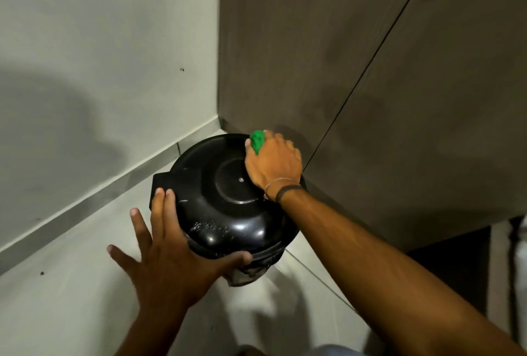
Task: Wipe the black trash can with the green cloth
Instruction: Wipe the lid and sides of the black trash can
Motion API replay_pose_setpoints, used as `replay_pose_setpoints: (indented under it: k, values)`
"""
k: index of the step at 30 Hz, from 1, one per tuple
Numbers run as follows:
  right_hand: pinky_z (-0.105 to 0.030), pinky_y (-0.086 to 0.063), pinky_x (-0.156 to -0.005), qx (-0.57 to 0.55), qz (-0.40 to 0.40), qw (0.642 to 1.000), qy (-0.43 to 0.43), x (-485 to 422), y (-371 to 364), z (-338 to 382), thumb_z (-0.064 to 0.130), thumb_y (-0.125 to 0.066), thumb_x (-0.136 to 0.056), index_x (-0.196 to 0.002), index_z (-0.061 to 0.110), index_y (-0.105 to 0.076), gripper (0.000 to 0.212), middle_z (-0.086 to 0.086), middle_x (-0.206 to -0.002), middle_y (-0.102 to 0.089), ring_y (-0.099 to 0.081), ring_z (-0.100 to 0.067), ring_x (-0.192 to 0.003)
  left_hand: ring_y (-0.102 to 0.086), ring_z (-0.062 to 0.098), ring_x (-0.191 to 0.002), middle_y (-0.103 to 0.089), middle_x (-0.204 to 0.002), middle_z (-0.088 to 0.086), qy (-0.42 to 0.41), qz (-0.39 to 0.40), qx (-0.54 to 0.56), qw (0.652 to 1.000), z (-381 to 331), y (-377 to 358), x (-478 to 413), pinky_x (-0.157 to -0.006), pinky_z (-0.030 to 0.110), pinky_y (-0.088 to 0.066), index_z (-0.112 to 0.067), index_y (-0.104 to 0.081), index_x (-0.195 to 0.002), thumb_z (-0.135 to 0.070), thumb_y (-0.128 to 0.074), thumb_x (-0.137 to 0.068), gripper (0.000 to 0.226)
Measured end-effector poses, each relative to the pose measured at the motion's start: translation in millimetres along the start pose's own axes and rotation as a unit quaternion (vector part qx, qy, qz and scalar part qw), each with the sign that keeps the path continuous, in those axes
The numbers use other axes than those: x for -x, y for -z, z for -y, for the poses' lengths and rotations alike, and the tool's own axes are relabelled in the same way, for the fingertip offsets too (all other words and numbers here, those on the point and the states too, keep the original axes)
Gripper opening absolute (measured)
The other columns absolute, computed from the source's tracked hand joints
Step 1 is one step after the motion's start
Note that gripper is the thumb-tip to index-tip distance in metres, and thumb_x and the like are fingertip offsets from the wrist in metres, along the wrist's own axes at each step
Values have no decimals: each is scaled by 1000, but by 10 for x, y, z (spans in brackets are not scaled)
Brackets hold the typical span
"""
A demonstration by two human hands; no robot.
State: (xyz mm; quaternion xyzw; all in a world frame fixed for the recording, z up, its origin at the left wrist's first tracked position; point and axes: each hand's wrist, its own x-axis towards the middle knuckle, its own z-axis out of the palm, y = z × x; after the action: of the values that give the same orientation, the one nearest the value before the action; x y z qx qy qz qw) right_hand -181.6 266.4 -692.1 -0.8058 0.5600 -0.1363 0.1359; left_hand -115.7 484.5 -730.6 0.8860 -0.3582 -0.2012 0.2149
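Note:
The black trash can (222, 198) stands on the floor in a corner, seen from above, its round glossy lid shut. My right hand (272, 163) presses a bunched green cloth (257, 140) onto the far right edge of the lid; only a small part of the cloth shows past my fingers. My left hand (171, 250) rests flat against the can's near left side, fingers spread, thumb wrapped around the rim at the front. A bit of the liner bag (246, 273) hangs below the rim.
A pale wall (108, 41) with a grey skirting board (94, 201) runs behind on the left. A dark wood-grain cabinet panel (370, 70) stands close behind on the right. The floor (62, 298) is pale tile.

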Motion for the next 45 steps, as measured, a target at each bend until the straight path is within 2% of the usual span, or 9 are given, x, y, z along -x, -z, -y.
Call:
replay_pose_setpoints:
  k: [10,15,19,23,26,30,34,38,45]
  values:
    - [-50,-45,-114,-46,-41,986,-157,1041,122,-192,55,-42,-101,-152,9,-39,69,-13,-146,-56,-54,-33,-136,7,30,-166,11,-178,-12,-4,-23,16,1000,11,-40,91,-120,82,-2,-33,11,-166,-115,-50,-19,179]
    - [-39,-57,-94,-63,27,976,-204,1672,217,-191,49,-51,-100,-149,14,-39,62,-8,-139,-60,-66,-29,-122,11,30,-166,14,-178,-8,-9,-32,4,999,47,-76,69,-120,83,-3,-33,15,-165,-116,-50,-18,180]
    - [-31,-54,-75,-133,90,970,-183,1867,411,-245,45,-48,-102,-122,25,-61,31,-1,-115,-74,-72,-23,-96,12,29,-166,15,-179,-5,6,-33,-4,999,-6,-64,119,-121,82,-4,-30,14,-166,-117,-46,-17,183]
    - [-35,-57,-86,-320,170,897,-252,1828,526,-409,29,-60,-97,-118,9,-73,31,-11,-111,-77,-73,-30,-102,13,32,-165,13,-179,-1,29,-17,11,999,-189,-20,206,-122,81,-6,-25,14,-166,-116,-44,-20,181]
    - [-32,-57,-74,-451,128,834,-292,1573,755,-576,7,-66,-96,-107,-6,-74,19,-8,-77,-77,-73,-22,-73,22,29,-163,18,-178,-3,43,0,31,999,-243,32,197,-123,78,1,-24,15,-167,-118,-39,-17,184]
    - [-44,-64,-87,-419,82,890,-161,1067,1028,-447,25,-68,-96,-99,17,-78,13,-8,-100,-83,-80,-22,-87,35,23,-159,22,-177,-8,7,-3,27,1000,-74,230,-83,-122,74,15,-27,16,-167,-119,-40,-24,179]
    - [-42,-52,-111,-217,38,972,85,753,870,168,31,-62,-94,-143,31,-60,48,-2,-140,-70,-66,-26,-128,36,21,-158,26,-176,-7,-57,39,-42,997,63,404,-396,-125,70,19,-26,20,-167,-120,-32,-34,171]
    - [-42,-26,-127,1,148,947,286,631,195,571,25,-59,-94,-158,23,-43,66,-4,-165,-45,-37,-27,-154,30,20,-161,19,-178,-7,-65,30,-48,996,80,300,-506,-127,68,15,-26,19,-167,-120,-19,-32,169]
    - [-48,-25,-127,59,75,958,271,197,-80,370,41,-54,-95,-154,25,-48,62,0,-159,-51,-41,-25,-151,21,25,-164,11,-180,-4,-52,15,-61,997,80,192,-545,-127,70,10,-29,15,-168,-120,-36,-25,177]
